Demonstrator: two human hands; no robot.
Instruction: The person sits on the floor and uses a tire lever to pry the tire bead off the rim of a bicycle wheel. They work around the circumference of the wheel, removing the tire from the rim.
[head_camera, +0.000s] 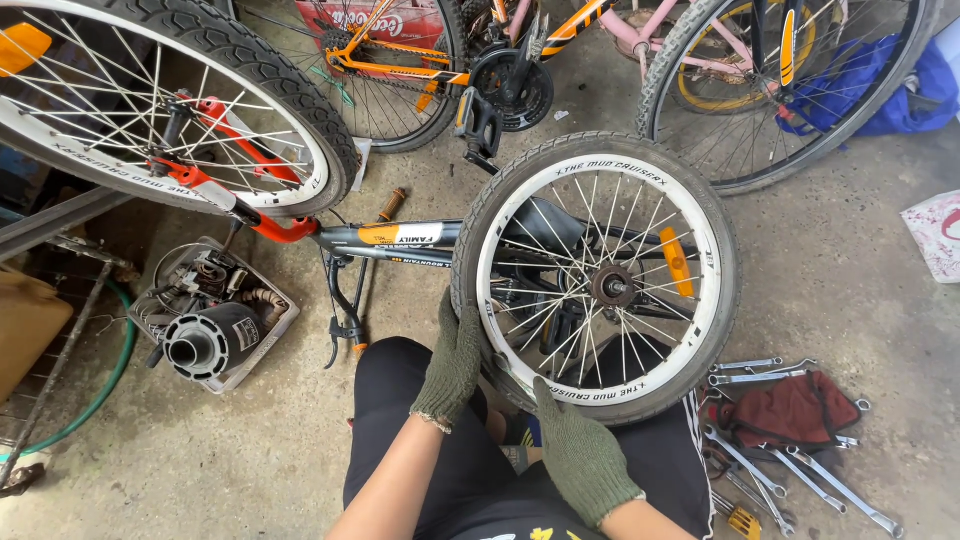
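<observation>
My right hand (583, 458) in a green knit glove grips the knobby tyre (597, 277) at lower centre. My left hand (452, 362), gloved alike, clamps its left edge. White rim, thin spokes; steel wrenches (800, 470) lie on the concrete floor (830, 250), lower right.

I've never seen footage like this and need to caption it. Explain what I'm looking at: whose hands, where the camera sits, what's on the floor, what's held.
One picture, from a camera worn on a person's head, looking down at their lap and hands. Both wear green knit gloves. The left hand and right hand grip the tyre of a small bicycle wheel with a white rim, on an overturned bicycle. On the concrete floor: spanners and a dark red cloth to the right, a tray of parts to the left. More bicycles stand behind.
</observation>
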